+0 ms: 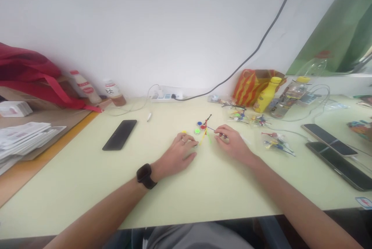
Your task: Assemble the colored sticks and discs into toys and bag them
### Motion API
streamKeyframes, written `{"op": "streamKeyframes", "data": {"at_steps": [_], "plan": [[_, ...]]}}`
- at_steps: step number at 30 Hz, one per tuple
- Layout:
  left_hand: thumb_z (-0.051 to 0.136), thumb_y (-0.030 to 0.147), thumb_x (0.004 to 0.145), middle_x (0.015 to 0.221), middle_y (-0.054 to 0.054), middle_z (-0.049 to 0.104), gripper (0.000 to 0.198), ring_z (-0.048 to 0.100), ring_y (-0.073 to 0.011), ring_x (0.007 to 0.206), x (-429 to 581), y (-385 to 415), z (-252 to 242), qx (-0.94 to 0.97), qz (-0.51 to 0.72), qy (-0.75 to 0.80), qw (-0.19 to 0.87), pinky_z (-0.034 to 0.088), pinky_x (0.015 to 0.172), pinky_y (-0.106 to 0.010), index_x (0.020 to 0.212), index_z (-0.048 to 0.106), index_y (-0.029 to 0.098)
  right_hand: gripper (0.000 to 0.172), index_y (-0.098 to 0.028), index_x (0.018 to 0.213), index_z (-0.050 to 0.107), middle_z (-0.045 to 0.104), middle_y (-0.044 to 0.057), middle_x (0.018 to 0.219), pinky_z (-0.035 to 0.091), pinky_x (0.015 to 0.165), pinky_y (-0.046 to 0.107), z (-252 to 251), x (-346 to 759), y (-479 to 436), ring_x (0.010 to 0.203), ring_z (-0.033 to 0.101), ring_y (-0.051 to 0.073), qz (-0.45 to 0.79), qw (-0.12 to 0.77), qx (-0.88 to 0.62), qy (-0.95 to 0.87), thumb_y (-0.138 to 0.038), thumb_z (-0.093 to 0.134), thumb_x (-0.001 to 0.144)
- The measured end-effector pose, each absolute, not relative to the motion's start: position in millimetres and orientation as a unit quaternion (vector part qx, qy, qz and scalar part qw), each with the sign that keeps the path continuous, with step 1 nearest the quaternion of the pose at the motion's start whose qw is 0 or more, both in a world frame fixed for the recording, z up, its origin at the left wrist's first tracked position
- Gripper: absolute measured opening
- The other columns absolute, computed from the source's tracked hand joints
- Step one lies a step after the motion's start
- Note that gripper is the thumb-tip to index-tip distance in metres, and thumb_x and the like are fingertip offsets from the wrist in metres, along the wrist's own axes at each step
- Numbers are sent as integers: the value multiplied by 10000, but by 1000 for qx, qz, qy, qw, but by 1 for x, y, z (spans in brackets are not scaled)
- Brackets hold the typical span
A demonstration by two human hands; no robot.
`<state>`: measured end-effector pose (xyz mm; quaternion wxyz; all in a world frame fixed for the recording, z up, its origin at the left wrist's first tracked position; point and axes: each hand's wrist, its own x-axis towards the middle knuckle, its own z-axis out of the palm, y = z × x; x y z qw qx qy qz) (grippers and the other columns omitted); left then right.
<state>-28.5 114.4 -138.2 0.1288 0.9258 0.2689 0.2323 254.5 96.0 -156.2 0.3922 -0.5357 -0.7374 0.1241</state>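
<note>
The right hand (pixel 234 145) pinches a thin dark rod (pixel 217 129) between thumb and fingers (pixel 222 136), its far end reaching toward a small model of coloured sticks (pixel 205 128) at the middle of the bench (pixel 87 179); the left hand (pixel 178 155) lies palm down just left of the model, its fingers (pixel 190 143) curled, though whether they grip anything cannot be told. A pinch close to the rod's end would likely give the best control; keeping the left hand low and steady beside the model should help too, since the sticks look thin and easily knocked.

Four round discs lie just beside the model: one blue (pixel 199 123), one red (pixel 202 127), one green (pixel 197 131) and one yellow (pixel 183 132), the last partly hidden by the left hand; at upper right sit at least three clear bags of coloured sticks (pixel 277 144), their exact number hard to tell; four bottles stand along the back, two milky ones (pixel 85 87) at upper left, one yellow (pixel 266 94) and one clear (pixel 290 97) at upper right; three dark phones or tablets lie on the bench, one (pixel 119 135) left of the hands and two (pixel 329 139) at right; one power strip (pixel 165 94) sits at the back.
</note>
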Motion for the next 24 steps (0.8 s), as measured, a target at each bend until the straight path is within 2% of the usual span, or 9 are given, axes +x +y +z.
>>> {"op": "streamKeyframes", "data": {"at_steps": [3, 6, 8, 11, 13, 15, 20, 24], "plan": [[557, 227, 1006, 1270, -102, 599, 252, 523, -282, 1261, -28, 114, -140, 926, 233, 261, 144, 489, 1107, -489, 1250, 619, 242, 210, -214, 781, 679, 684, 68, 842, 507, 655, 341, -153, 256, 95, 729, 638, 210, 106, 389, -557, -726, -288, 575, 948], [551, 231, 1014, 1309, -105, 599, 267, 556, -264, 1265, -27, 115, -143, 921, 235, 259, 169, 494, 1116, -467, 1273, 613, 240, 220, -211, 786, 713, 713, 76, 863, 510, 616, 324, -154, 253, 94, 733, 658, 210, 146, 381, -541, -736, -283, 581, 946], [534, 231, 1025, 1303, -105, 612, 263, 576, -254, 1253, -27, 116, -146, 918, 237, 260, 181, 501, 1111, -452, 1273, 622, 236, 170, -212, 934, 757, 741, 88, 1016, 559, 695, 330, -157, 248, 93, 835, 695, 221, 184, 373, -504, -757, -260, 594, 935], [485, 225, 1052, 1243, -90, 646, 232, 618, -233, 1179, -26, 117, -147, 918, 241, 247, 195, 530, 1058, -420, 1194, 668, 235, 287, -224, 1170, 739, 713, 97, 1242, 577, 894, 373, -162, 242, 93, 1054, 698, 247, 208, 365, -464, -780, -211, 583, 930], [469, 228, 1063, 1198, -76, 661, 235, 642, -216, 1115, -24, 117, -148, 920, 240, 232, 207, 548, 1011, -393, 1140, 691, 238, 333, -230, 1222, 723, 698, 94, 1293, 545, 992, 396, -165, 241, 95, 1157, 672, 253, 202, 373, -460, -780, -186, 540, 947], [472, 235, 1065, 1182, -73, 663, 234, 650, -209, 1091, -23, 116, -148, 922, 235, 220, 217, 552, 996, -379, 1138, 695, 239, 327, -228, 1187, 733, 719, 92, 1240, 532, 1005, 400, -166, 243, 99, 1133, 681, 244, 187, 395, -469, -768, -177, 495, 970], [493, 247, 1057, 1238, -90, 647, 247, 611, -233, 1184, -21, 113, -147, 922, 229, 238, 203, 528, 1058, -410, 1253, 644, 247, 235, -219, 994, 739, 738, 77, 989, 552, 829, 372, -168, 255, 110, 910, 694, 231, 131, 447, -510, -723, -182, 511, 950], [507, 265, 1049, 1311, -87, 637, 291, 542, -265, 1288, -21, 112, -142, 930, 216, 244, 168, 492, 1114, -471, 1325, 596, 255, 245, -217, 903, 738, 740, 80, 989, 548, 833, 381, -171, 261, 115, 909, 697, 234, 114, 460, -522, -709, -167, 500, 932]]}}
